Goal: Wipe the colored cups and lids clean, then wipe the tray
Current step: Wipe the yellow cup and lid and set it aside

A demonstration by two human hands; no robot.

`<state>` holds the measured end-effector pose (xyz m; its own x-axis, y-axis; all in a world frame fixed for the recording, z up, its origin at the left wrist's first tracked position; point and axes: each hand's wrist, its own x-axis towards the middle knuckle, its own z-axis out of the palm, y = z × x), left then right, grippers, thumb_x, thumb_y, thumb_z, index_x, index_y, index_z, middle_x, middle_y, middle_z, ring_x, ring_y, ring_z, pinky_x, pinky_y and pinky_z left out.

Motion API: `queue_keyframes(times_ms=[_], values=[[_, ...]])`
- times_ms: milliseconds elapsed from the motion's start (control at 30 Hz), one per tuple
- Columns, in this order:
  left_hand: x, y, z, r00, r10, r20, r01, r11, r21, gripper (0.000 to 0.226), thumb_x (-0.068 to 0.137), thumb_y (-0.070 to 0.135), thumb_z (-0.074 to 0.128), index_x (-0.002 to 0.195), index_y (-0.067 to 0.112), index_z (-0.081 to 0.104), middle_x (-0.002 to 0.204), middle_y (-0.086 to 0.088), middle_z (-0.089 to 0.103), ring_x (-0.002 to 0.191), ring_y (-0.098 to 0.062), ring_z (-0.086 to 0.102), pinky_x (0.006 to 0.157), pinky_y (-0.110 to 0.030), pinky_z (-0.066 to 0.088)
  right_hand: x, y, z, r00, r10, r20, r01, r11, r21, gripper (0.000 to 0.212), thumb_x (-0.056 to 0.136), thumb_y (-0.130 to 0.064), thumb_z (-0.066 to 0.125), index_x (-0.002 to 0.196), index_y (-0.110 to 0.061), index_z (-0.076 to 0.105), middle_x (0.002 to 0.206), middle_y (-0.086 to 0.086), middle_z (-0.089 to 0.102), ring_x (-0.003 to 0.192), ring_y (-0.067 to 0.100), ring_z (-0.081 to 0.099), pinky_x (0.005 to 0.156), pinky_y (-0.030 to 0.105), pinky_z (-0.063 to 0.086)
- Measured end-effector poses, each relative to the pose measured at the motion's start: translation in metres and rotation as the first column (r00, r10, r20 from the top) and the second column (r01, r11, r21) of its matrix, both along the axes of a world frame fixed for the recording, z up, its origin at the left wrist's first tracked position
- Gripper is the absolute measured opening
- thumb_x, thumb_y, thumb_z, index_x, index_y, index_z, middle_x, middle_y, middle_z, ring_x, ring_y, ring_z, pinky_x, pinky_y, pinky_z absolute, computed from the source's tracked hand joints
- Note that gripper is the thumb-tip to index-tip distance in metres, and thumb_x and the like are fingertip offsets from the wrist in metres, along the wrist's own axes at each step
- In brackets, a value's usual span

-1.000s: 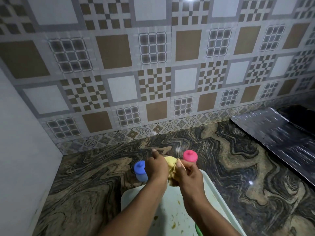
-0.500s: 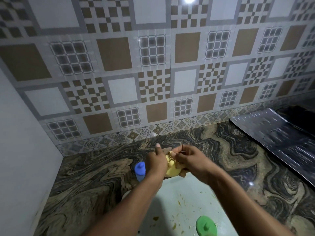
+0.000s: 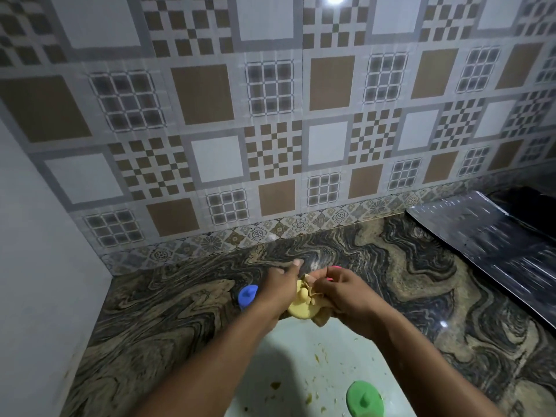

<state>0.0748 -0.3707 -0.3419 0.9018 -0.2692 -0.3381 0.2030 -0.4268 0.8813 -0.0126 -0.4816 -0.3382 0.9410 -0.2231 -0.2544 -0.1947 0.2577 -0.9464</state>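
Yellow lid tight in left hand, cloth in right hand; green lid on stained tray.

Bare forearms lead to bare hands, the left hand and right hand

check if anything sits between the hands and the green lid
Nothing visible does: only bare tray with food specks lies between the green lid and the right hand, which holds a cloth against the yellow lid in the left hand.
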Motion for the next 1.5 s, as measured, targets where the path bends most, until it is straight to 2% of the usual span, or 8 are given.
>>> queue_keyframes(times_ms=[300, 500, 700, 900, 1000, 1100, 1233, 1500], values=[[-0.011, -0.009, 0.005, 0.875, 0.479, 0.065, -0.477, 0.878, -0.041, 0.059, 0.107, 0.04, 0.034, 0.106, -0.009, 0.067, 0.116, -0.028, 0.067, 0.106, -0.042, 0.061, 0.078, -0.038, 0.039, -0.002, 0.057, -0.042, 0.821, -0.553, 0.146, 0.538, 0.833, 0.129, 0.01, 0.096, -0.012, 0.064, 0.103, -0.006, 0.066, 0.094, 0.023, 0.073, 0.079, 0.026, 0.067, 0.076, 0.051, 0.058], [0.013, 0.003, 0.007, 0.81, 0.553, -0.195, -0.587, 0.769, -0.254, 0.054, 0.105, 0.046, 0.037, 0.101, -0.001, 0.062, 0.114, -0.023, 0.064, 0.102, -0.038, 0.062, 0.091, -0.05, 0.054, -0.015, 0.042, -0.05, 0.757, -0.653, 0.027, 0.646, 0.754, 0.115, 0.006, 0.097, -0.01, 0.062, 0.1, -0.006, 0.065, 0.09, 0.024, 0.071, 0.073, 0.029, 0.064, 0.06, 0.041, 0.058], [0.007, 0.004, 0.006, 0.864, 0.492, -0.11, -0.501, 0.813, -0.298, 0.047, 0.103, 0.05, 0.043, 0.113, 0.007, 0.056, 0.107, -0.008, 0.055, 0.101, -0.031, 0.057, 0.091, -0.043, 0.049, -0.005, 0.027, -0.016, 0.818, -0.568, 0.087, 0.537, 0.81, 0.235, 0.01, 0.1, -0.012, 0.056, 0.104, -0.004, 0.06, 0.091, 0.021, 0.068, 0.079, 0.032, 0.066, 0.068, 0.049, 0.058], [-0.009, -0.002, 0.007, 0.919, 0.383, 0.096, -0.361, 0.913, -0.189, 0.052, 0.102, 0.05, 0.043, 0.073, 0.011, 0.058, 0.08, -0.008, 0.064, 0.075, -0.025, 0.06, 0.07, -0.037, 0.048, 0.0, 0.046, -0.012, 0.841, -0.495, 0.219, 0.505, 0.863, 0.014, 0.012, 0.094, -0.015, 0.067, 0.103, -0.008, 0.064, 0.091, 0.017, 0.074, 0.078, 0.029, 0.071, 0.067, 0.05, 0.062], [-0.008, 0.01, -0.004, 0.905, 0.125, 0.407, -0.081, 0.989, -0.124, 0.031, 0.102, 0.042, 0.048, 0.092, 0.018, 0.065, 0.083, 0.002, 0.065, 0.077, -0.019, 0.061, 0.061, -0.029, 0.044, 0.003, 0.032, -0.014, 0.832, -0.513, 0.214, 0.535, 0.842, -0.062, 0.01, 0.093, -0.017, 0.068, 0.098, -0.008, 0.066, 0.089, 0.019, 0.073, 0.078, 0.032, 0.069, 0.071, 0.057, 0.06], [0.0, 0.03, -0.013, 0.793, -0.189, 0.579, 0.322, 0.937, -0.135, 0.027, 0.092, 0.034, 0.06, 0.12, 0.035, 0.062, 0.112, 0.012, 0.064, 0.102, 0.0, 0.062, 0.084, -0.019, 0.05, 0.005, 0.013, -0.011, 0.855, -0.491, 0.166, 0.509, 0.857, -0.083, 0.012, 0.096, -0.016, 0.065, 0.097, -0.004, 0.064, 0.079, 0.019, 0.068, 0.066, 0.03, 0.063, 0.058, 0.051, 0.058], [0.009, 0.042, -0.009, 0.651, -0.459, 0.605, 0.507, 0.856, 0.103, 0.03, 0.09, 0.027, 0.07, 0.118, 0.035, 0.069, 0.117, 0.015, 0.063, 0.11, 0.001, 0.059, 0.093, -0.021, 0.05, 0.008, 0.001, -0.017, 0.895, -0.442, 0.063, 0.446, 0.894, -0.054, 0.015, 0.099, -0.014, 0.058, 0.097, 0.001, 0.062, 0.074, 0.023, 0.062, 0.061, 0.031, 0.057, 0.046, 0.032, 0.046], [0.021, 0.044, -0.033, 0.735, -0.483, 0.476, 0.517, 0.853, 0.068, 0.015, 0.083, 0.025, 0.08, 0.098, 0.028, 0.078, 0.095, 0.011, 0.068, 0.091, -0.007, 0.067, 0.084, -0.032, 0.055, 0.009, -0.002, -0.042, 0.944, -0.242, -0.226, 0.281, 0.945, 0.164, 0.021, 0.1, -0.012, 0.051, 0.091, -0.005, 0.068, 0.072, 0.013, 0.068, 0.061, 0.025, 0.06, 0.059, 0.033, 0.047]])
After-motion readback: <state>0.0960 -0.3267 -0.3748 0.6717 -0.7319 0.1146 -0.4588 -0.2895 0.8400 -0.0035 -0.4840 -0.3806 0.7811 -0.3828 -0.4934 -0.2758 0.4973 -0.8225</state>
